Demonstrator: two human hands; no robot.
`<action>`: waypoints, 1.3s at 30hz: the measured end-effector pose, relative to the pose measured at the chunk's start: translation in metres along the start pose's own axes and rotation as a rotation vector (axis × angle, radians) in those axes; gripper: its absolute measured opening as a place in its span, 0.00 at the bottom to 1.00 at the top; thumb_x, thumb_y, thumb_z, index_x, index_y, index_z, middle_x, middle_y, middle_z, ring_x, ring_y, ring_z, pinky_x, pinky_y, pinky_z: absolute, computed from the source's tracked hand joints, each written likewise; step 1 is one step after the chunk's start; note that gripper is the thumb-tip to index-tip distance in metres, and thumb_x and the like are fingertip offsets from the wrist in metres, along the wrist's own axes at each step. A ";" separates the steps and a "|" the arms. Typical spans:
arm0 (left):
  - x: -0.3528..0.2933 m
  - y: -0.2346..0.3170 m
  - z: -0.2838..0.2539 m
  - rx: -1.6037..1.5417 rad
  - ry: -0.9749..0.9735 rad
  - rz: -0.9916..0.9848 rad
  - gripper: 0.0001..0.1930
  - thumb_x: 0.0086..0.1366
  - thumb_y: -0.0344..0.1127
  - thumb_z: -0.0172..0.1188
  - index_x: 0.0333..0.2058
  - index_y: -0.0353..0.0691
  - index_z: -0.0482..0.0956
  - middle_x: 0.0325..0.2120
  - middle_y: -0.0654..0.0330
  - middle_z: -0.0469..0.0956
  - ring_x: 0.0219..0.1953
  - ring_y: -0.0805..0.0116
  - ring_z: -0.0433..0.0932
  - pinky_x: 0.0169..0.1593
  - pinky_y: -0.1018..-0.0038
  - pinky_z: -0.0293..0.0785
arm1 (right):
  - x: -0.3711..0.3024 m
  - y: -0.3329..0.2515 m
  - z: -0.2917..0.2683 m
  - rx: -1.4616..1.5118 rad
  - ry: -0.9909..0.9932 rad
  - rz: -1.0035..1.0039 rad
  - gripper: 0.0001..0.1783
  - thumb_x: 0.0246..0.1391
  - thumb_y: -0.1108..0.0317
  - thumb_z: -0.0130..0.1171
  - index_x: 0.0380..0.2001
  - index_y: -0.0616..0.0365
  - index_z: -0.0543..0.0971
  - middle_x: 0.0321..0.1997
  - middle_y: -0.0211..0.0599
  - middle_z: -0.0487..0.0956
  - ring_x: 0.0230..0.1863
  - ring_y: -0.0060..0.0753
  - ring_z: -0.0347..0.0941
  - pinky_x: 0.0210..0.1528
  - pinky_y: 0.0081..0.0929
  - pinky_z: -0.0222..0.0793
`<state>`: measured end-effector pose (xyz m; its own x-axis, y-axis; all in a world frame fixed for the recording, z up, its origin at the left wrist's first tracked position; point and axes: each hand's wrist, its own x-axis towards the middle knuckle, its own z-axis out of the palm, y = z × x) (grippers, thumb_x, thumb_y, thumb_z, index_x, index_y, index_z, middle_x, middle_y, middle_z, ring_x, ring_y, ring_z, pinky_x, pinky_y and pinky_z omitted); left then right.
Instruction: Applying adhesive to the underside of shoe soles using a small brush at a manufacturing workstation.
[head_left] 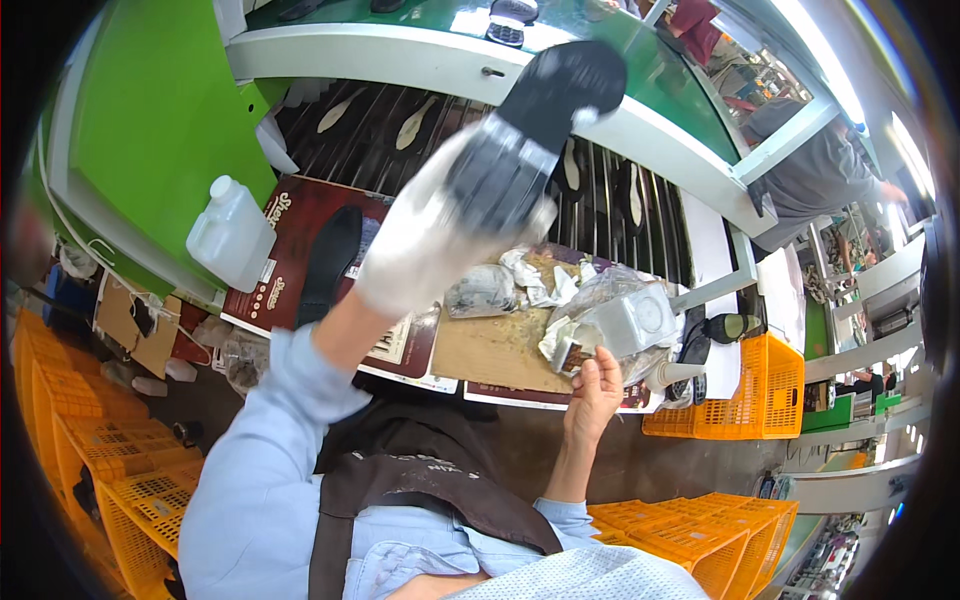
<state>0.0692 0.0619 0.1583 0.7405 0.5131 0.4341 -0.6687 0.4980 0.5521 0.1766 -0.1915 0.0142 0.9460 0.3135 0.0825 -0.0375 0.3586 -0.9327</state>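
Observation:
My left hand, in a white glove, is closed around a black shoe sole and holds it up over the bench; both are smeared by motion. My bare right hand is lower right, thumb and fingers pinching a small brown-and-dark piece, perhaps a brush; its exact kind is unclear. Right beside those fingertips lies a clear plastic container on crumpled plastic. Another black sole rests on the dark red cardboard left of my forearm.
Beyond the bench, a roller conveyor carries several insole-shaped pieces. A white jug stands at left by a green panel. Crumpled white paper lies on brown cardboard. Orange crates stand right and below. A person in grey works far right.

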 end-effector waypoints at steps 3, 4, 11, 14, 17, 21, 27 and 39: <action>0.110 -0.028 0.012 -0.162 -0.313 0.100 0.19 0.69 0.37 0.49 0.55 0.36 0.63 0.50 0.50 0.71 0.58 0.52 0.68 0.64 0.57 0.65 | -0.005 -0.003 0.000 0.064 -0.001 0.018 0.17 0.54 0.77 0.61 0.47 0.66 0.75 0.31 0.27 0.76 0.25 0.13 0.67 0.27 0.10 0.63; 0.157 -0.038 0.023 -0.293 -0.173 -0.069 0.16 0.71 0.37 0.45 0.53 0.36 0.64 0.49 0.49 0.72 0.56 0.51 0.70 0.63 0.57 0.65 | -0.005 -0.004 0.001 0.049 0.010 0.025 0.16 0.55 0.77 0.61 0.47 0.66 0.75 0.31 0.27 0.76 0.25 0.13 0.67 0.27 0.10 0.63; 0.177 -0.123 0.000 -0.314 0.096 -0.564 0.10 0.69 0.37 0.53 0.40 0.35 0.73 0.38 0.45 0.78 0.39 0.54 0.80 0.47 0.63 0.79 | -0.009 -0.008 -0.002 -0.004 0.032 0.018 0.15 0.55 0.79 0.59 0.47 0.68 0.74 0.30 0.28 0.76 0.24 0.14 0.66 0.27 0.12 0.64; 0.090 -0.126 -0.039 0.008 0.061 -0.635 0.12 0.66 0.40 0.58 0.42 0.39 0.75 0.37 0.52 0.80 0.38 0.61 0.80 0.43 0.68 0.79 | -0.009 -0.005 -0.004 -0.064 0.070 0.073 0.15 0.55 0.80 0.58 0.47 0.68 0.74 0.30 0.29 0.75 0.25 0.16 0.67 0.27 0.14 0.64; 0.007 -0.107 -0.075 0.229 0.230 -0.738 0.16 0.67 0.39 0.57 0.49 0.38 0.74 0.39 0.53 0.81 0.35 0.66 0.81 0.40 0.71 0.79 | -0.003 -0.007 -0.010 -0.194 0.037 0.060 0.16 0.55 0.77 0.59 0.48 0.67 0.74 0.34 0.30 0.76 0.30 0.17 0.69 0.30 0.14 0.64; -0.067 -0.053 -0.118 0.472 0.430 -0.529 0.17 0.68 0.38 0.56 0.49 0.34 0.74 0.38 0.52 0.81 0.32 0.65 0.82 0.38 0.74 0.79 | 0.016 -0.015 -0.025 -0.464 0.020 -0.064 0.14 0.54 0.76 0.61 0.45 0.66 0.77 0.39 0.29 0.77 0.36 0.16 0.71 0.36 0.15 0.67; -0.131 0.035 -0.166 1.521 0.620 -0.177 0.20 0.67 0.38 0.57 0.53 0.32 0.72 0.48 0.50 0.77 0.50 0.62 0.76 0.56 0.71 0.70 | 0.039 -0.016 -0.032 -0.734 0.034 -0.275 0.13 0.54 0.76 0.63 0.43 0.67 0.78 0.33 0.28 0.77 0.29 0.16 0.69 0.32 0.17 0.67; -0.157 0.059 -0.163 1.961 0.560 -0.810 0.51 0.53 0.66 0.61 0.64 0.33 0.57 0.59 0.39 0.65 0.60 0.45 0.67 0.62 0.64 0.63 | 0.055 0.019 -0.014 -1.464 -0.034 -0.459 0.09 0.51 0.67 0.62 0.37 0.55 0.80 0.35 0.39 0.79 0.33 0.46 0.77 0.37 0.38 0.71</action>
<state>-0.0975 0.1243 0.0070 0.4139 0.8903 -0.1900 0.8498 -0.3030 0.4312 0.2323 -0.1796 -0.0035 0.7785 0.4480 0.4397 0.6059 -0.7193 -0.3399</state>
